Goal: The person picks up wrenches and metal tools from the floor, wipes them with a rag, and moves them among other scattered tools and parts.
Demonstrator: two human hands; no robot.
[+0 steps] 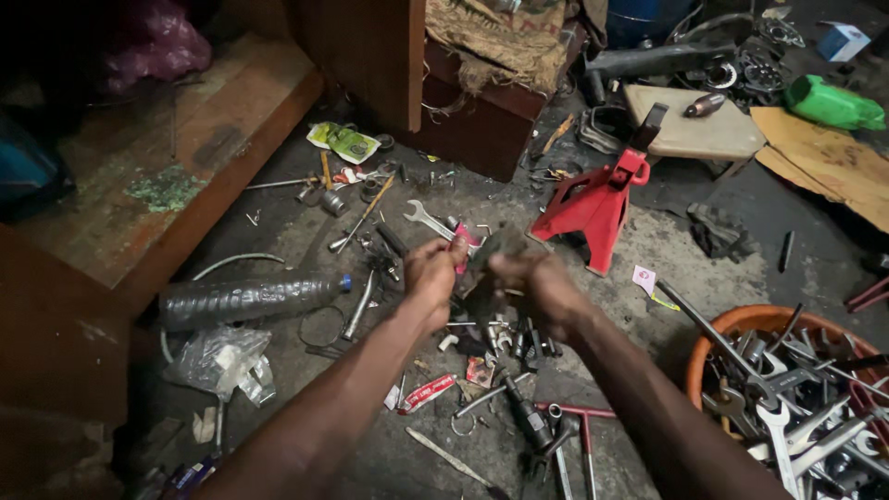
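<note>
Both forearms bare, no sleeves, gloves or rings visible.

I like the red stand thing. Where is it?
The red jack stand stands on the floor just beyond the right hand, beside the low stool.

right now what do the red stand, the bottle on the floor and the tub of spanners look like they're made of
Red stand: looks like painted steel, glossy red with hard folded edges.
Bottle: clear thin plastic, ribbed and dusty.
Tub: probably orange plastic, smooth rounded rim; the spanners in it shine like bare metal.
</note>
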